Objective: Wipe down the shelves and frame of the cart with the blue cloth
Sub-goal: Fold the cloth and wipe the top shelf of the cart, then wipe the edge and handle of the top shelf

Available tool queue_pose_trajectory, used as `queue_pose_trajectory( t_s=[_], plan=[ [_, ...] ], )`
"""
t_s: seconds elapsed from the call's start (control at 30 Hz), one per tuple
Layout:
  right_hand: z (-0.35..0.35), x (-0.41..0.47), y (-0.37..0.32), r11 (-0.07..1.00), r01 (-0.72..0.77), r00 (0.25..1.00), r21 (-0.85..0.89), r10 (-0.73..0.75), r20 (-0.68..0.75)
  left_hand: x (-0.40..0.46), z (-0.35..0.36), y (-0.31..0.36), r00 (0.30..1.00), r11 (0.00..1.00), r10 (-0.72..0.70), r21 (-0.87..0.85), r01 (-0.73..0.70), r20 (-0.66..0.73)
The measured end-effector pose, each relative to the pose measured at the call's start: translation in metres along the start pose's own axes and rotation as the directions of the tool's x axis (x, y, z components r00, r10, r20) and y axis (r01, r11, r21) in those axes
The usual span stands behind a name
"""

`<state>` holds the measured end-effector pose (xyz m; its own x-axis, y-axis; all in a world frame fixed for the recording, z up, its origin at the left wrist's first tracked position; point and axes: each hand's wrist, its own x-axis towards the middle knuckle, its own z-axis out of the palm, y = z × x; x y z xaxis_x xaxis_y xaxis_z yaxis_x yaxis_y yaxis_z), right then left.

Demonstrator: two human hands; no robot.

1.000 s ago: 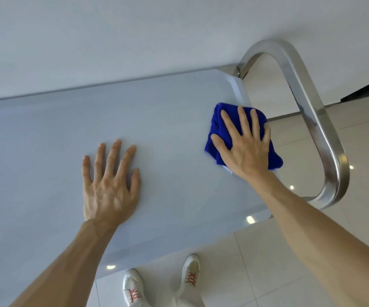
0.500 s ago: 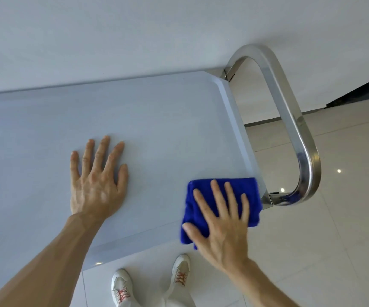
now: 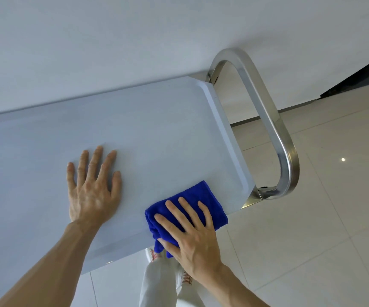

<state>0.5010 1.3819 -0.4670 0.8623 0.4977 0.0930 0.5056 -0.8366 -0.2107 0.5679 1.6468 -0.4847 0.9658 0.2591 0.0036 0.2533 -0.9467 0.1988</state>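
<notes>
Right hand [image 3: 192,238] flat on cloth [image 3: 203,202], fingers [image 3: 174,210] spread, pressing it at shelf [image 3: 134,120] near edge. Left hand [image 3: 92,191] flat, fingers apart, just beside cloth. Handle [image 3: 274,129] beyond fingertips.

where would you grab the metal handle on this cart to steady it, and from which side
Take the handle on its long straight outer bar, coming from the cart's right end, away from the top shelf. The bar is a rounded tube standing clear of the shelf edge with open space inside the loop, so fingers can likely wrap round it. The right hand, flat on the blue cloth, is nearer.
</notes>
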Motion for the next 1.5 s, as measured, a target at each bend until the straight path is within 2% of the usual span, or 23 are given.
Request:
queue_pose_trajectory(
  t_s=[0.23, 0.33, 0.43, 0.5, 0.6, 0.73, 0.8, 0.83, 0.9, 0.97, 1.0, 1.07, 1.17, 1.3, 1.4, 1.5],
  plan=[
    [-0.024, 0.034, 0.003, 1.0, -0.028, 1.0, -0.008, 0.028, 0.007, -0.001, -0.003, 0.001, 0.999, 1.0, -0.004, 0.016, 0.003, 0.038],
    [-0.047, 0.067, 0.01, 0.994, -0.101, 0.984, 0.046, 0.093, 0.15, -0.001, -0.006, 0.001, 0.999, 1.0, 0.003, 0.016, -0.004, 0.051],
    [-0.074, 0.09, 0.021, 0.951, -0.239, 0.934, 0.199, 0.169, 0.313, -0.001, -0.008, 0.001, 0.996, 0.999, 0.001, 0.035, -0.004, 0.087],
    [-0.102, 0.097, 0.031, 0.941, -0.255, 0.948, 0.22, 0.198, 0.25, -0.001, -0.012, 0.002, 0.993, 0.999, -0.01, 0.036, 0.006, 0.118],
    [-0.155, 0.101, 0.056, 0.968, -0.205, 0.978, 0.142, 0.207, 0.001, 0.0, -0.021, 0.007, 0.987, 0.999, -0.03, 0.028, 0.026, 0.159],
    [-0.211, 0.101, 0.105, 0.975, -0.22, 0.936, -0.013, 0.207, -0.284, 0.002, -0.034, 0.014, 0.984, 0.999, -0.023, -0.024, 0.028, 0.179],
    [-0.222, 0.101, 0.128, 0.952, -0.29, 0.906, -0.098, 0.24, -0.349, 0.008, -0.042, 0.023, 0.984, 0.997, -0.05, -0.053, 0.06, 0.172],
    [-0.222, 0.101, 0.136, 0.933, -0.334, 0.901, -0.136, 0.274, -0.337, 0.012, -0.048, 0.031, 0.985, 0.993, -0.071, -0.078, 0.084, 0.157],
    [-0.213, 0.1, 0.143, 0.897, -0.398, 0.911, -0.194, 0.361, -0.201, 0.024, -0.059, 0.054, 0.988, 0.983, -0.089, -0.147, 0.107, 0.129],
    [-0.199, 0.096, 0.145, 0.897, -0.427, 0.904, -0.113, 0.427, -0.023, 0.036, -0.069, 0.083, 0.991, 0.973, -0.036, -0.222, 0.065, 0.129],
    [-0.192, 0.093, 0.145, 0.9, -0.435, 0.9, -0.028, 0.436, 0.019, 0.041, -0.072, 0.098, 0.99, 0.966, 0.02, -0.257, 0.017, 0.139],
    [-0.185, 0.088, 0.146, 0.902, -0.426, 0.905, 0.067, 0.426, 0.015, 0.05, -0.077, 0.13, 0.964, 0.951, 0.156, -0.295, -0.088, 0.215],
    [-0.184, 0.085, 0.147, 0.915, -0.403, 0.915, 0.032, 0.403, 0.008, 0.053, -0.078, 0.172, 0.886, 0.957, 0.268, -0.209, -0.2, 0.379],
    [-0.186, 0.1, 0.15, 0.918, -0.397, 0.916, -0.02, 0.397, 0.048, 0.051, -0.072, 0.2, 0.746, 0.967, 0.236, -0.075, -0.243, 0.623],
    [-0.184, 0.133, 0.157, 0.92, -0.383, 0.917, -0.084, 0.389, 0.09, 0.041, -0.067, 0.208, 0.672, 0.966, 0.225, -0.069, -0.25, 0.706],
    [-0.183, 0.175, 0.163, 0.926, -0.371, 0.923, -0.077, 0.376, 0.081, 0.033, -0.058, 0.21, 0.645, 0.955, 0.207, -0.009, -0.296, 0.736]
  ],
)
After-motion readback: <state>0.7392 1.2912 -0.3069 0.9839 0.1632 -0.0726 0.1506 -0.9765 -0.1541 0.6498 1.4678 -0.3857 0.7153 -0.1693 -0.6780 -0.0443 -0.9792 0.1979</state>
